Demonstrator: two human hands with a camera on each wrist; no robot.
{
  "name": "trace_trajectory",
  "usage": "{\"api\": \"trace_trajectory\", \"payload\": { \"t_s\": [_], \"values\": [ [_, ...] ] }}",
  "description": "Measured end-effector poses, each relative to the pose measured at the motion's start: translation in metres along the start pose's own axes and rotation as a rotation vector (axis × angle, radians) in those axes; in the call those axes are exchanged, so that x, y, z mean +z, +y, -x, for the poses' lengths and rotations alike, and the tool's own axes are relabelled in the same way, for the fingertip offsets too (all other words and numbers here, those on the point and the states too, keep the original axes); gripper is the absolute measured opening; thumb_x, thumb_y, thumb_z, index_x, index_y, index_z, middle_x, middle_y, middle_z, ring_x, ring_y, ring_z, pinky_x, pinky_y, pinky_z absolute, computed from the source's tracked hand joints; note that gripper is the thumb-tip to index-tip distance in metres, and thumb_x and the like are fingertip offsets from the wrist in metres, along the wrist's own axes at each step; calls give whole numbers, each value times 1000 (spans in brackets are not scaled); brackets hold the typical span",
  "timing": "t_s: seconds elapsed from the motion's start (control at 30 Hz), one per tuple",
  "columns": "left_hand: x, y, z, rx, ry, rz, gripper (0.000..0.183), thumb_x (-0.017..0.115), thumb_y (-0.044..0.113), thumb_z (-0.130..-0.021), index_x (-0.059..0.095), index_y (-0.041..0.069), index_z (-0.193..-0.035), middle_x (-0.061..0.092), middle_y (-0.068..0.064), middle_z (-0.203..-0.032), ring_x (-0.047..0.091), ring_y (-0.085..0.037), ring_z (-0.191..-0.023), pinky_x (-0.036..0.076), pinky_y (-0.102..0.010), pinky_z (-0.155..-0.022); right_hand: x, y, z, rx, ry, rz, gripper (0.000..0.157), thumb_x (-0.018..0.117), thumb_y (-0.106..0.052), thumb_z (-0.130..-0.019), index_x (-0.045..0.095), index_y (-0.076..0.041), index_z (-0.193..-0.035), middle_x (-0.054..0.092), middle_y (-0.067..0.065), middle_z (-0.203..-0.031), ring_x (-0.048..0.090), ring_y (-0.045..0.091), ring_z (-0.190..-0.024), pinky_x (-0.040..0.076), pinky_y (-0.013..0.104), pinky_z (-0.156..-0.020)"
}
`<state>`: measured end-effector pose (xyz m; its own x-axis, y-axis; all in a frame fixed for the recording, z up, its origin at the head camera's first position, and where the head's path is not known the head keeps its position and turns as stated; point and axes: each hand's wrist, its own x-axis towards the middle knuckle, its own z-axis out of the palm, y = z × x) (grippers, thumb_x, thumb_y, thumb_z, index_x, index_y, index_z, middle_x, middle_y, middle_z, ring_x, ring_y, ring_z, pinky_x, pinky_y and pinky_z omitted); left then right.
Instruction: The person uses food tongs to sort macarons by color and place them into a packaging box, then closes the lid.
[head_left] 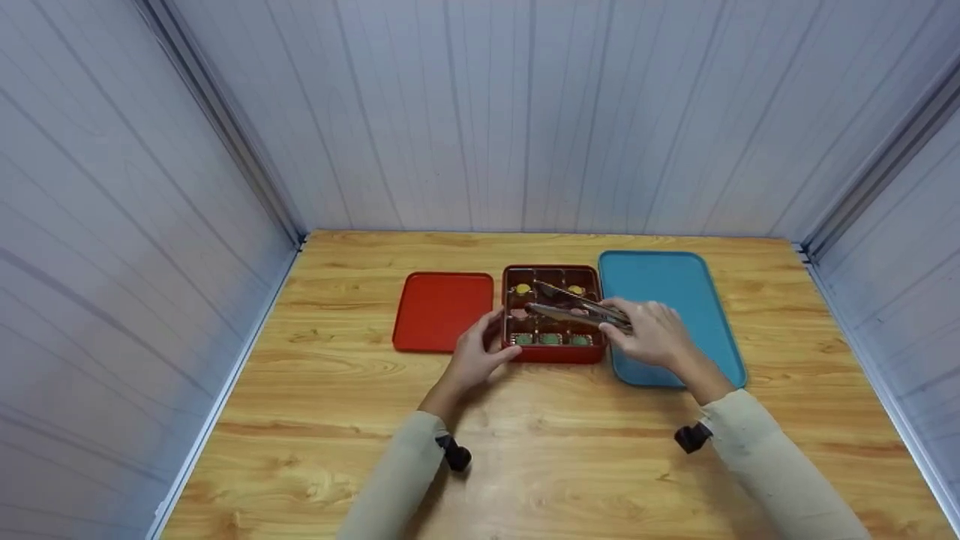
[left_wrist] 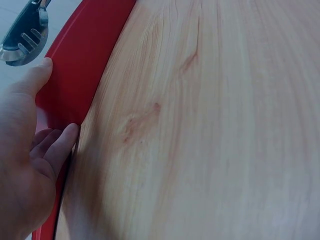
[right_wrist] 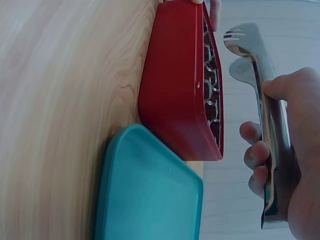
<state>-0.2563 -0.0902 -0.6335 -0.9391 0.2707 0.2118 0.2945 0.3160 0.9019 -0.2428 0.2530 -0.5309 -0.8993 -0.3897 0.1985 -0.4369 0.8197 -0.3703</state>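
Observation:
A red box with a dark divided insert stands at the middle of the table. Small green pieces lie along its front row. Behind them are pink pieces, then yellow pieces; the tongs partly cover the middle column. My left hand holds the box's front left corner, thumb on the front and fingers along the left side. My right hand grips metal serving tongs, which reach leftward over the box. The tongs' tips stand apart above the compartments with nothing between them.
Left of the box lies a flat red lid or tray. A larger blue tray sits close along the box's right side, under my right hand. Pale panel walls enclose the wooden table at the back and sides.

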Motion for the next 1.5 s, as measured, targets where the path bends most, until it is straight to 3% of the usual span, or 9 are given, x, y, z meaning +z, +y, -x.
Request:
{"api": "trace_trajectory", "payload": {
  "t_s": [0.23, 0.4, 0.73, 1.0, 1.5],
  "values": [
    [1, 0, 0, 0, -10, 15, 87, 90, 35, -98, 49, 1, -167, 59, -26, -166, 60, -45, -154, 50, -54, -131, -3, 10, 7, 49, 77, 18, 40, 76, -33, -107, 76, -11, -141, 38, -7, -56, 24, 9, -52, 15, 26, -50],
    [3, -6, -1, 7, 2, -1, 88, 91, 38, -97, 51, 4, -167, 62, -23, -165, 63, -40, -152, 54, -45, -129, -7, 18, 13, 100, 122, 23, 41, 78, -33, -106, 76, -9, -140, 56, 2, -62, 36, 13, -54, 22, 27, -49],
    [-2, 4, -4, -29, -14, 5, 86, 90, 33, -99, 50, 3, -168, 62, -24, -165, 62, -42, -153, 52, -50, -130, -13, 35, 24, 186, 190, 4, 40, 78, -28, -106, 75, -7, -140, 74, 13, -79, 51, 20, -60, 33, 31, -52],
    [-1, 9, -2, -89, -20, 8, 85, 90, 24, -99, 48, 4, -169, 60, -22, -167, 59, -41, -156, 48, -53, -133, -22, 53, 35, 244, 196, 13, 44, 77, -30, -107, 73, -5, -143, 77, 17, -82, 55, 21, -60, 36, 32, -50],
    [-1, 9, -1, -87, -16, 12, 85, 91, 25, -98, 48, 5, -169, 59, -24, -168, 58, -42, -156, 46, -54, -135, -42, 86, 56, 377, 150, 22, 47, 71, -32, -111, 68, -2, -147, 67, 16, -80, 50, 22, -59, 33, 33, -52]
  ]
}}
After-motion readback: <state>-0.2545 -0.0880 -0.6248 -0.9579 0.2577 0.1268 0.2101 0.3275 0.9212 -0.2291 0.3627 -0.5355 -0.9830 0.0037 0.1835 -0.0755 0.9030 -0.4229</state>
